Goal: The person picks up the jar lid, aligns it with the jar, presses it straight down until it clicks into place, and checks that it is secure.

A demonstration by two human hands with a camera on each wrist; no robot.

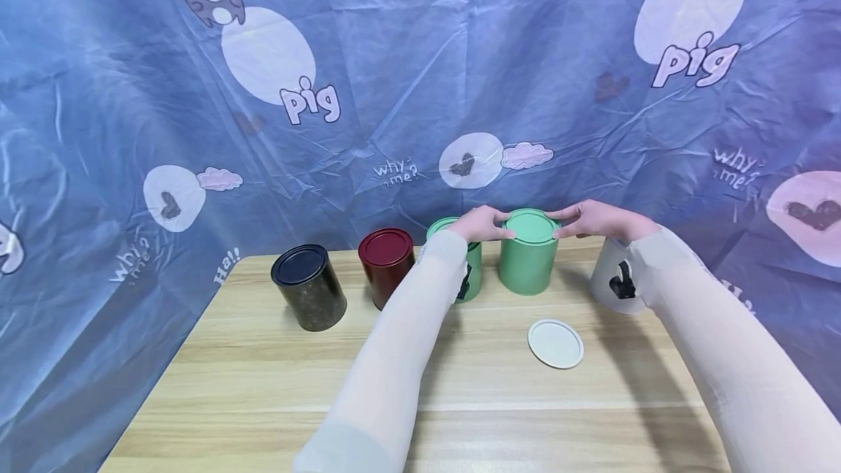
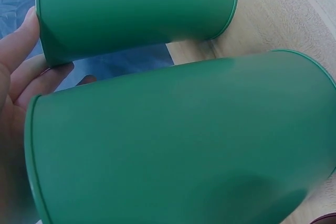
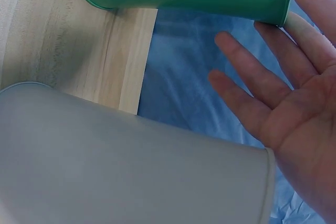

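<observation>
A green canister stands upright near the table's back edge, its round green lid on top. From the left, my left hand grips the lid's edge, with thumb and fingertips on the rim in the left wrist view. My right hand holds the opposite side of the edge; its thumb and nearer fingers touch the rim, while the others spread loose. Beside my left hand is a second green canister with a black mark. Under my right forearm stands a pale grey canister, its top hidden in the head view.
A flat white lid lies on the wooden table in front of the green canister. Farther left stand a dark red canister and a black canister, both lidded. Behind the table hangs a blue printed cloth.
</observation>
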